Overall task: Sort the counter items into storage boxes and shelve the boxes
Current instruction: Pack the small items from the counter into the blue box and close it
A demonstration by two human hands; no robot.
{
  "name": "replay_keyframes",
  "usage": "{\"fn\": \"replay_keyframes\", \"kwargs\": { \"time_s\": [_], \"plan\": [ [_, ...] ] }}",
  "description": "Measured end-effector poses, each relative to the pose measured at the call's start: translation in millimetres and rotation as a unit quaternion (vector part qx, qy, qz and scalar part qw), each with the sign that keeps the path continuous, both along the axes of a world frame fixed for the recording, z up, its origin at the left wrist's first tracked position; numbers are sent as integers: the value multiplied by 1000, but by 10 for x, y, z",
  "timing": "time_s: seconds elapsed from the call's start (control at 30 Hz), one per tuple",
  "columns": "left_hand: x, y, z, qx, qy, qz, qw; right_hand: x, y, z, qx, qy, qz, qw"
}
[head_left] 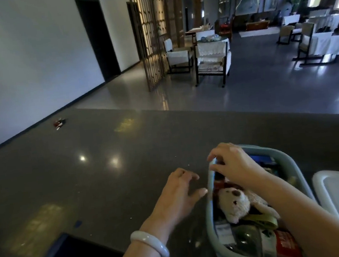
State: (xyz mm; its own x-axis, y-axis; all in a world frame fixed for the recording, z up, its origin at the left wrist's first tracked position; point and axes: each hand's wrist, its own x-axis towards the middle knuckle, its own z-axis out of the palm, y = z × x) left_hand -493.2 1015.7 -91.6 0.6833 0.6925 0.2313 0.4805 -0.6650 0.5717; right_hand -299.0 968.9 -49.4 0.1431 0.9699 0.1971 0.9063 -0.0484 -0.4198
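Head view: a pale green storage box [207,189] sits on the dark bench [86,179] at lower right, packed with a plush bear [234,202], a red-labelled can [286,245] and other packets too dark to identify. The right hand [233,163] hovers over the box's far left rim with fingers [213,156] loosely curled, holding nothing visible; contact with the rim cannot be confirmed. The left hand [179,194] is spread and relaxed just beside the box's left wall, above the bench. A white lid [338,190] lies to the right. One small red item [59,123] lies well apart at the far left. Judgement: the box is rigid plastic and moderately heavy when loaded; take it by both long rims and keep it level. The bear is soft and light.
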Motion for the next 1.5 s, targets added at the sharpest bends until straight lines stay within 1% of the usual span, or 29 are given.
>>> {"fn": "replay_keyframes", "kwargs": {
  "time_s": [0.07, 0.27, 0.57, 0.7, 0.77, 0.83, 0.97, 1.03, 1.13, 1.27, 1.37, 1.43, 1.5],
  "plan": [
    [-229, 186, -3, -1, 18, 27, 999, -234, 318, 7, -32, -12, 36, 999],
    [-1009, 982, -25, -21, 67, 122, 990, -1050, 1324, -66, -91, -4, 125, 988],
    [-2460, 2628, -187, -41, 147, 214, 965, -2408, 3036, -378, -180, 17, 153, 971],
    [-3060, 3326, -350, -51, 178, 242, 953, -3023, 3707, -609, -199, 31, 138, 970],
    [-3283, 3656, -452, -47, 193, 248, 948, -3265, 3994, -733, -200, 38, 127, 971],
    [-3465, 3989, -569, -25, 224, 254, 940, -3447, 4284, -858, -201, 44, 124, 971],
    [-3748, 4720, -819, 24, 249, 285, 925, -3677, 4904, -1103, -204, 3, 139, 969],
    [-3887, 5087, -928, 15, 262, 308, 915, -3761, 5252, -1176, -210, -13, 146, 967],
    [-4109, 5506, -1095, -21, 267, 356, 895, -3883, 5839, -1180, -206, -30, 153, 966],
    [-4228, 5653, -1277, 16, 252, 372, 893, -4172, 6805, -1113, -174, -61, 159, 970],
    [-4222, 5661, -1350, 22, 237, 374, 896, -4488, 7571, -1165, -144, -72, 177, 971],
    [-4224, 5687, -1382, 18, 224, 376, 899, -4715, 8113, -1251, -121, -101, 188, 969],
    [-4239, 5714, -1405, 14, 213, 377, 901, -4907, 8592, -1360, -100, -151, 192, 965]
  ]
}}
